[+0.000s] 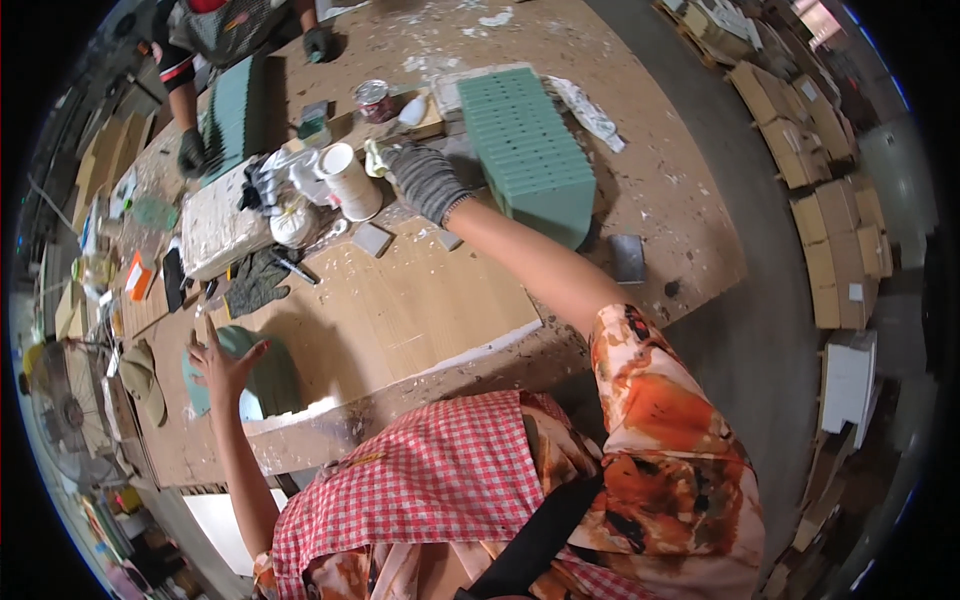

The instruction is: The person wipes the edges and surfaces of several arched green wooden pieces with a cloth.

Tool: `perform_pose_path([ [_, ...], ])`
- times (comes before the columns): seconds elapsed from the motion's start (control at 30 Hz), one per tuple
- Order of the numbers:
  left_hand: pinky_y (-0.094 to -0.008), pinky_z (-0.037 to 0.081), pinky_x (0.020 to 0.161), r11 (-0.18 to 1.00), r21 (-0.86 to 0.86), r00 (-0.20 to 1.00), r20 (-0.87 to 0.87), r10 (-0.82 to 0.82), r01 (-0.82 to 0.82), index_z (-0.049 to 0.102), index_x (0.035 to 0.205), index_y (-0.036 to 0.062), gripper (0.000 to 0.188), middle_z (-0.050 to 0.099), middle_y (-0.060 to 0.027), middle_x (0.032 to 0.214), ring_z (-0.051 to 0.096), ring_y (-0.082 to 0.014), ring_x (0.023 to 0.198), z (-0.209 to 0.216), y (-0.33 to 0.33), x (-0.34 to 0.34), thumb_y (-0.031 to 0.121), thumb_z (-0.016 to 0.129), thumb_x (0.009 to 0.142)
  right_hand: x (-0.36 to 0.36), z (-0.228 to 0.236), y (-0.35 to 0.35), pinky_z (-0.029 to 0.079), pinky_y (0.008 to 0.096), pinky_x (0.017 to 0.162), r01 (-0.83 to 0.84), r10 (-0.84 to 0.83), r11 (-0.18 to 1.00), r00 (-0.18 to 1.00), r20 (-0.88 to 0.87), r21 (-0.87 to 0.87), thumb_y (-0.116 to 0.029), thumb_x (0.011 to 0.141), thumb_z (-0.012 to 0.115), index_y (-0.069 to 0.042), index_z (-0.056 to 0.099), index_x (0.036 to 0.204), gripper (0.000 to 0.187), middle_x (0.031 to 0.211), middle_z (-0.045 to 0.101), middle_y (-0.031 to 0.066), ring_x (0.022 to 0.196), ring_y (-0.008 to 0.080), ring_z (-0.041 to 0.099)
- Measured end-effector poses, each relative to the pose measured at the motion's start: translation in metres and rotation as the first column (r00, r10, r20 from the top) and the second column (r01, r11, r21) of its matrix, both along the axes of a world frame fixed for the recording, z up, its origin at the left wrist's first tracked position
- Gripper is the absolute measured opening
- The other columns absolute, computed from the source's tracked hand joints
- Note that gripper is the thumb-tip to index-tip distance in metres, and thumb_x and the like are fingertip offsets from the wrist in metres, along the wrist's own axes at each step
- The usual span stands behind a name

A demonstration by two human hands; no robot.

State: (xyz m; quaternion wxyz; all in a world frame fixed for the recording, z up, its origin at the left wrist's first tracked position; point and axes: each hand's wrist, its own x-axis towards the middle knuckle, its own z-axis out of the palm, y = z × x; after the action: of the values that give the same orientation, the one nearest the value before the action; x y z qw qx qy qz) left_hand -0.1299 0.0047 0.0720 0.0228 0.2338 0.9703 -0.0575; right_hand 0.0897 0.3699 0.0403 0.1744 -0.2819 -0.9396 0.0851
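Holding R hand (425, 180) fwd, L hand (225, 368) splayed.

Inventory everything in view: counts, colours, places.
Table: one, brown, centre
Board: one, tan, centre
Slab stack: one, green, top
Slab row: one, green, top left
Rounded piece: one, green, lower left
Container: one, white, centre
Can: one, red, top
Cloth: one, white, beside slab stack
Glove: one, grey, left
Cap: one, olive, left
Small clutter: uncountable, mixed, left
Boxes: many, brown, right
Fan: one, grey, far left
Co-worker: one, dark gloves, top left
Apron: one, checked red, bottom
Left hand: one, bare, lower left
Right hand: one, grey-gloved, upper centre
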Motion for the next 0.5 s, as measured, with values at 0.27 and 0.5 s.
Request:
perform_pose_path([
  [0.27, -0.0457, 0.026, 0.101, 0.451, 0.521, 0.606, -0.17, -0.777, 0.724, 0.058, 0.119, 0.02, 0.052, 0.042, -0.0117, 0.133, 0.036, -0.0325, 0.123, 0.006, 0.152, 0.141, 0.019, 0.074, 0.069, 0.108, 0.091, -0.018, 0.044, 0.0242, 0.049, -0.184, -0.397, 0.797, 0.556, -0.73, -0.575, -0.034, 0.092, 0.051, -0.008, 0.051, 0.104, 0.029, 0.073, 0.053, 0.0016, 0.059, 0.0101, 0.05],
  [0.5, -0.0484, 0.025, 0.101, 0.193, 0.486, 0.331, -0.214, -0.919, 0.852, 0.042, 0.134, 0.0294, 0.073, 0.029, -0.0119, 0.14, 0.031, -0.0337, 0.123, -0.003, 0.258, 0.245, 0.03, 0.076, 0.069, 0.286, 0.066, -0.024, 0.046, 0.0302, 0.067, -0.665, -0.849, 0.449, -0.107, -0.518, -0.597, -0.026, 0.096, 0.035, -0.005, 0.045, 0.122, 0.034, 0.097, 0.053, 0.0108, 0.082, 0.0143, 0.053],
])
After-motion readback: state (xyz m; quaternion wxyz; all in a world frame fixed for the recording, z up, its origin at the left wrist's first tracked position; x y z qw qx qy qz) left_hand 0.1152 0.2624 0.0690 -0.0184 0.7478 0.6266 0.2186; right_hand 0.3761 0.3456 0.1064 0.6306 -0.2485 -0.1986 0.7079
